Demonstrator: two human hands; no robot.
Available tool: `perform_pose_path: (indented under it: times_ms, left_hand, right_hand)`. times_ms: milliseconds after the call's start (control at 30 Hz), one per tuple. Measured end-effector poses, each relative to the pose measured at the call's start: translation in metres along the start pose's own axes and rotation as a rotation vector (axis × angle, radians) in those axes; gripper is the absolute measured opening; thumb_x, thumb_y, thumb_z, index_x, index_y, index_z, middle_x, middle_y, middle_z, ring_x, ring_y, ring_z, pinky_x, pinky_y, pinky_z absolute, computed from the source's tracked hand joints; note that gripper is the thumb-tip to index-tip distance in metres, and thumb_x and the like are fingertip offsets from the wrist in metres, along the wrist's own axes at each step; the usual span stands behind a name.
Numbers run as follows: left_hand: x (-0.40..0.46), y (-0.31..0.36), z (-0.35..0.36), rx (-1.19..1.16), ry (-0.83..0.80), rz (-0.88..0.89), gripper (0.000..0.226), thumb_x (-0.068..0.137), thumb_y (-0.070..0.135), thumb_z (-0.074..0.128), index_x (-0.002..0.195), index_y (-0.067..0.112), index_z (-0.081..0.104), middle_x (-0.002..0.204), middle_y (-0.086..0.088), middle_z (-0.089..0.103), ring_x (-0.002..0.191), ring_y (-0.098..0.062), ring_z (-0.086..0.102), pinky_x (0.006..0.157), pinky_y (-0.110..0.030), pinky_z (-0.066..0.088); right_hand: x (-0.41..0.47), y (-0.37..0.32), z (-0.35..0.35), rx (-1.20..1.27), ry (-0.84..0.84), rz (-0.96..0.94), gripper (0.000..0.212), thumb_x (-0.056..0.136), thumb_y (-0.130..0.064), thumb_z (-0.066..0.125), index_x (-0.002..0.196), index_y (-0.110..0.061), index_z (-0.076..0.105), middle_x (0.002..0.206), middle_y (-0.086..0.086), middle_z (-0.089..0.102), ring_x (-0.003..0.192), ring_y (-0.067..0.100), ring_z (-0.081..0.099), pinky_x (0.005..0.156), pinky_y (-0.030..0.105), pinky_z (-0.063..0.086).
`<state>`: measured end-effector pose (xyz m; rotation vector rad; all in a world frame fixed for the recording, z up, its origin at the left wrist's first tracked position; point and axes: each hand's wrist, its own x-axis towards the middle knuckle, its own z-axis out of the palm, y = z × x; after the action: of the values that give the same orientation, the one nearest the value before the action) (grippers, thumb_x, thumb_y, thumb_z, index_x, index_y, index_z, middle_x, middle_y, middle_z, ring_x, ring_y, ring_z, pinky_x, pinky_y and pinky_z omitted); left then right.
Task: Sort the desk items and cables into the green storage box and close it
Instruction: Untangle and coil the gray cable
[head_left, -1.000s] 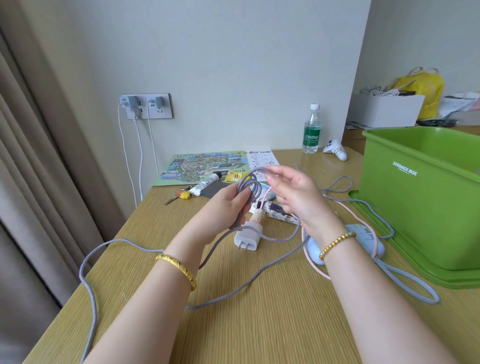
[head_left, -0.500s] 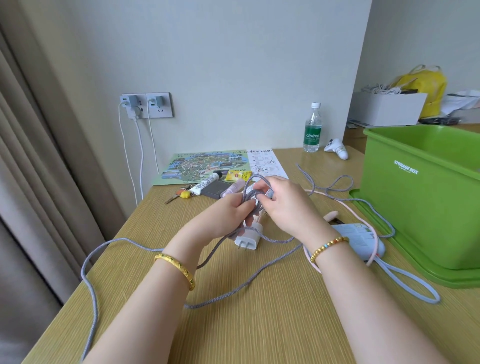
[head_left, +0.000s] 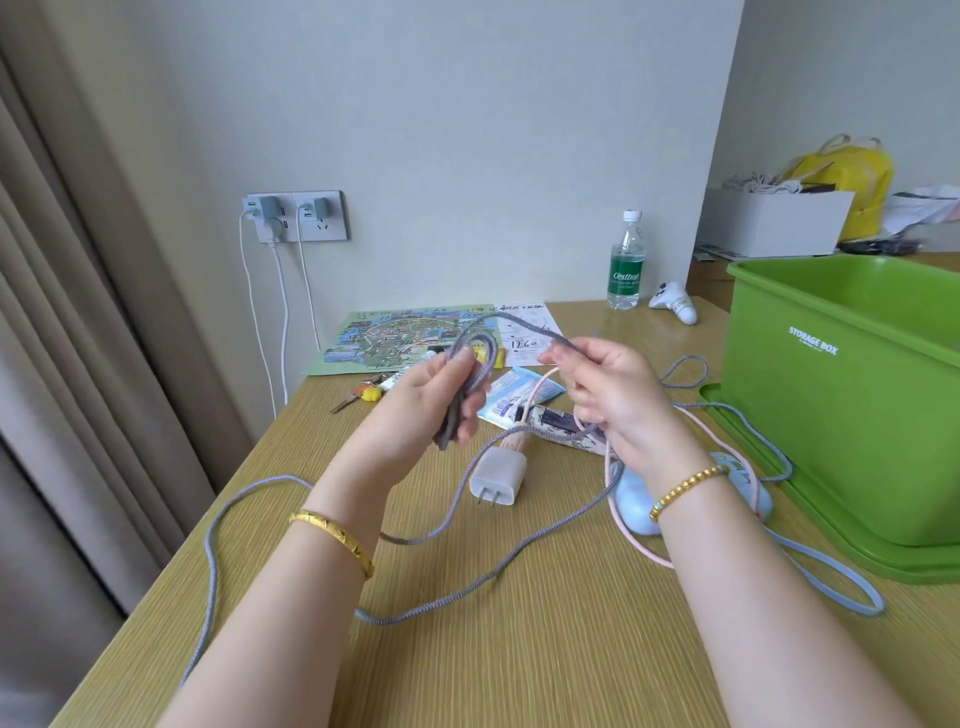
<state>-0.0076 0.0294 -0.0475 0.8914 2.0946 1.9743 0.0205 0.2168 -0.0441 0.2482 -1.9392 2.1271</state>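
At the centre of the frame I see the left hand (head_left: 441, 395) gripping a small coil of the grey cable (head_left: 470, 364), so the loops stay together. The right hand (head_left: 605, 389) pinches the next stretch, I think to feed another loop. The green storage box (head_left: 831, 395) stands open at right, ready.

1. Rear wall (head_left: 467, 130): plain, pale, evenly lit by soft daylight.
2. Wall socket plate (head_left: 296, 215): mounted on the rear wall above the surface's far-left corner; two adapters plugged in, white leads hanging down.
3. Curtain (head_left: 78, 312): beige, pleated, along the left side.
4. Surface (head_left: 519, 649): light wood grain.
5. Side wall (head_left: 857, 78): recessed at right.
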Motion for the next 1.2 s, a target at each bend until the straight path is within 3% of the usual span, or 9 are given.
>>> perform_pose_path:
  times_ms: [100, 233, 300, 467, 633, 833, 900, 1067, 1200]
  left_hand:
    - [0.004, 0.002, -0.005, -0.306, 0.175, 0.000, 0.037, 0.101, 0.032, 0.032, 0.072, 0.014, 0.047, 0.052, 0.007, 0.049, 0.044, -0.008, 0.050, 0.043, -0.018, 0.042]
    - [0.007, 0.006, -0.006, -0.586, 0.442, -0.068, 0.034, 0.100, 0.030, 0.036, 0.075, 0.013, 0.051, 0.052, 0.008, 0.058, 0.047, -0.005, 0.059, 0.045, -0.019, 0.051]
    - [0.005, 0.009, -0.008, -0.590, 0.398, -0.118, 0.037, 0.100, 0.030, 0.036, 0.071, 0.013, 0.051, 0.052, 0.009, 0.061, 0.053, -0.006, 0.066, 0.048, -0.020, 0.054]
    - [-0.002, 0.005, -0.009, -0.126, 0.009, -0.167, 0.042, 0.099, 0.034, 0.035, 0.070, 0.016, 0.059, 0.072, 0.005, 0.063, 0.068, -0.003, 0.064, 0.062, -0.020, 0.055]
    - [0.001, 0.006, -0.007, -0.295, 0.130, -0.078, 0.040, 0.101, 0.030, 0.032, 0.071, 0.013, 0.052, 0.068, 0.007, 0.066, 0.072, -0.005, 0.064, 0.082, -0.029, 0.053]
    - [0.006, 0.006, 0.000, -0.739, 0.378, -0.083, 0.043, 0.101, 0.031, 0.033, 0.068, 0.009, 0.051, 0.089, -0.009, 0.071, 0.077, -0.023, 0.072, 0.060, -0.030, 0.058]
    - [0.008, 0.005, 0.004, -0.728, 0.397, -0.102, 0.040, 0.101, 0.035, 0.027, 0.077, 0.010, 0.048, 0.092, -0.011, 0.073, 0.078, -0.026, 0.073, 0.063, -0.032, 0.059]
    - [0.012, 0.001, 0.010, -0.608, 0.502, -0.149, 0.034, 0.101, 0.036, 0.027, 0.091, 0.010, 0.047, 0.046, 0.000, 0.054, 0.041, -0.015, 0.057, 0.064, -0.033, 0.059]
    - [0.009, 0.001, 0.008, -0.388, 0.426, -0.235, 0.024, 0.101, 0.031, 0.034, 0.101, 0.010, 0.047, 0.064, 0.006, 0.071, 0.052, -0.004, 0.066, 0.056, -0.024, 0.058]
  right_hand:
    - [-0.001, 0.000, -0.001, 0.184, -0.088, 0.126, 0.017, 0.092, -0.016, 0.051, 0.086, -0.007, 0.064, 0.052, -0.006, 0.034, 0.037, 0.002, 0.029, 0.041, 0.016, 0.040]
    - [-0.003, 0.006, 0.008, 0.062, -0.173, 0.261, 0.019, 0.093, -0.016, 0.052, 0.082, -0.006, 0.063, 0.044, -0.011, 0.037, 0.033, 0.001, 0.029, 0.038, 0.015, 0.036]
    - [-0.003, 0.009, 0.013, 0.037, -0.133, 0.254, 0.020, 0.094, -0.016, 0.051, 0.078, -0.006, 0.060, 0.041, -0.012, 0.036, 0.032, 0.002, 0.028, 0.037, 0.015, 0.035]
    - [0.004, 0.007, 0.000, 0.192, 0.141, 0.221, 0.021, 0.096, -0.017, 0.048, 0.077, -0.008, 0.054, 0.037, -0.012, 0.031, 0.031, 0.001, 0.025, 0.032, 0.014, 0.026]
    - [0.003, 0.012, 0.003, 0.114, 0.070, 0.254, 0.021, 0.095, -0.017, 0.050, 0.077, -0.007, 0.054, 0.038, -0.011, 0.031, 0.031, 0.002, 0.025, 0.030, 0.013, 0.018]
    - [-0.006, 0.013, 0.022, -0.061, -0.188, 0.317, 0.024, 0.094, -0.020, 0.050, 0.074, -0.007, 0.057, 0.045, -0.005, 0.032, 0.032, 0.002, 0.025, 0.030, 0.012, 0.017]
    - [-0.009, 0.015, 0.029, -0.128, -0.273, 0.347, 0.027, 0.095, -0.023, 0.048, 0.074, -0.008, 0.057, 0.045, -0.006, 0.034, 0.032, 0.002, 0.026, 0.031, 0.012, 0.017]
    - [-0.014, 0.023, 0.041, -0.286, -0.391, 0.393, 0.033, 0.095, -0.030, 0.047, 0.069, -0.012, 0.056, 0.044, -0.008, 0.039, 0.032, 0.002, 0.029, 0.032, 0.013, 0.019]
    - [-0.017, 0.027, 0.047, -0.439, -0.370, 0.355, 0.031, 0.096, -0.030, 0.046, 0.072, -0.015, 0.059, 0.050, -0.004, 0.040, 0.029, 0.002, 0.027, 0.032, 0.014, 0.020]
